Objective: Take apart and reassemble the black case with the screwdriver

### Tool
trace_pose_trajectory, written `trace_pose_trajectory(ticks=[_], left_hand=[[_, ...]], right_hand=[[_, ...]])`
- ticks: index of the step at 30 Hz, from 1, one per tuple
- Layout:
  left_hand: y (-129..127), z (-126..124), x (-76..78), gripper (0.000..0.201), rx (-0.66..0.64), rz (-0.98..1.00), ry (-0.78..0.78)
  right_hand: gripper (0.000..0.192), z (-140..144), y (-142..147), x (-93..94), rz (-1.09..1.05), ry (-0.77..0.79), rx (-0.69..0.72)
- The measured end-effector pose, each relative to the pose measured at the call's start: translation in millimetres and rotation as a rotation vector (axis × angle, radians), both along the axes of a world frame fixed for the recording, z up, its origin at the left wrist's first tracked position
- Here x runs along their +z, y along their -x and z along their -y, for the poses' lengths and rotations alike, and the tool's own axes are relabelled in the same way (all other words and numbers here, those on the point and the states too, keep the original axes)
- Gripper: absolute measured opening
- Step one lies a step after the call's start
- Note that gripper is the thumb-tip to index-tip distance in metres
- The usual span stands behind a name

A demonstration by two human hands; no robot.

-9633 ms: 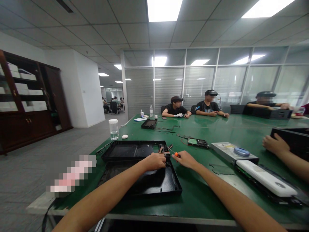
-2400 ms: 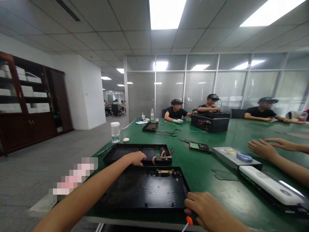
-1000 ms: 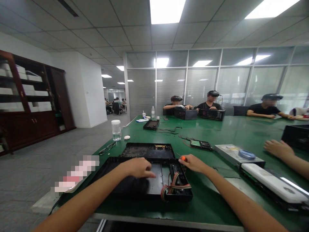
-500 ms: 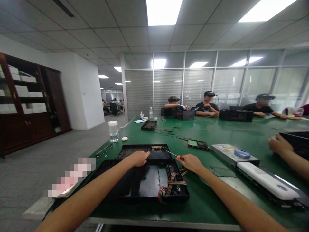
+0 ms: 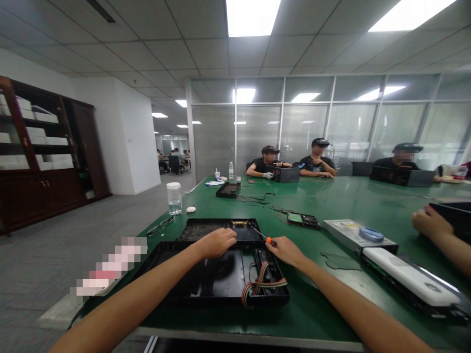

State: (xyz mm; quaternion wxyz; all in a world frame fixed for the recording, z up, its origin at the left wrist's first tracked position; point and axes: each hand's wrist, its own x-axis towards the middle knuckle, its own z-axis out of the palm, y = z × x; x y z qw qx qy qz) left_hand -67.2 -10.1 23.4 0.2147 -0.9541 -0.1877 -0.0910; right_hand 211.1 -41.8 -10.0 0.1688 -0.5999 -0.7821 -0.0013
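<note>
An opened black device case [image 5: 217,272] lies in front of me, its raised far panel [image 5: 206,229] leaning back behind the main tray. My right hand [image 5: 286,251] grips a screwdriver [image 5: 271,241] by its orange and black handle. The thin shaft points up and left, its tip at the panel's right end near a small brass-coloured part [image 5: 240,224]. Over the seam between panel and tray, my left hand [image 5: 220,242] is closed with fingers bent; what they pinch, if anything, is hidden. Striped ribbon cables [image 5: 263,283] spill over the tray's right side.
To the right lie a metal box [image 5: 353,235] with a blue tape roll [image 5: 371,234] on it, and a white-topped device [image 5: 410,277]. A green circuit board [image 5: 300,219], glasses [image 5: 160,226] and a water jar [image 5: 174,198] stand further off. A co-worker's hand [image 5: 430,223] is at right.
My left hand has shifted right along the panel. The screwdriver and my right hand have moved slightly left. Across the table, the box at far right now stands further right.
</note>
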Motion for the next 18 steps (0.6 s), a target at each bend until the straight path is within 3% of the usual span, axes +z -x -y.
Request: trace_pose_trajectory(ticks=[4, 8, 12, 18], left_hand=[[-21.8, 6.3, 13.4, 0.011, 0.058, -0.026, 0.062], [-49.4, 4.4, 19.9, 0.007, -0.057, -0.069, 0.129], [-64.4, -4.6, 9.6, 0.003, -0.129, -0.018, 0.26], [-58.4, -10.6, -16.3, 0.016, -0.177, 0.176, 0.397]], right_hand=[[0.046, 0.9, 6.8, -2.0, 0.007, -0.02, 0.04], [0.051, 5.2, 16.6, -1.9, 0.01, -0.019, 0.062], [0.053, 6.9, 15.2, -0.2, -0.019, -0.027, 0.079], [0.043, 1.6, 0.3, 1.0, -0.15, -0.048, 0.057]])
